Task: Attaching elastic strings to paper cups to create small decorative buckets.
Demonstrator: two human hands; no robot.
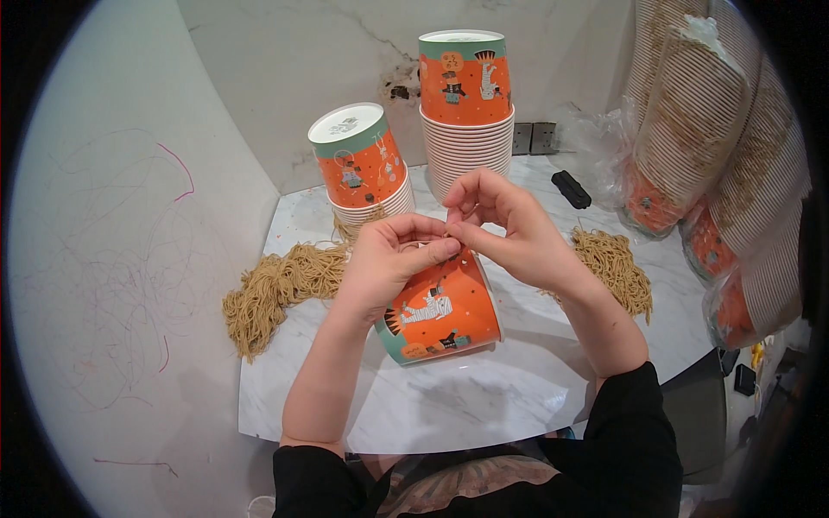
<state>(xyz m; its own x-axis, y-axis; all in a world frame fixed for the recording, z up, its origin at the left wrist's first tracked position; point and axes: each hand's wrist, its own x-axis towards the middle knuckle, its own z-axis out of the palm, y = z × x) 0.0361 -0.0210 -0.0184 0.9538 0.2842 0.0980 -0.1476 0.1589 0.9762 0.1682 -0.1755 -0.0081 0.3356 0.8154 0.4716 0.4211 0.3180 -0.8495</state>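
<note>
An orange and green paper bucket (440, 311) with printed figures lies on its side on the table in front of me. Over its upper side my left hand (393, 259) and my right hand (496, 224) meet, fingertips closed in a pinch on what looks like a thin tan cord, mostly hidden by the fingers. To the left lies a thick bundle of tan cords (281, 289); a smaller bundle of tan cords (613, 268) is beyond my right forearm.
Behind my hands stand a short stack of upturned buckets (358, 168) and a taller stack (466, 104). Plastic-wrapped bucket stacks (691, 112) crowd the right side. A small black object (571, 189) lies near the wall sockets (534, 138). A white wall (129, 259) borders the left.
</note>
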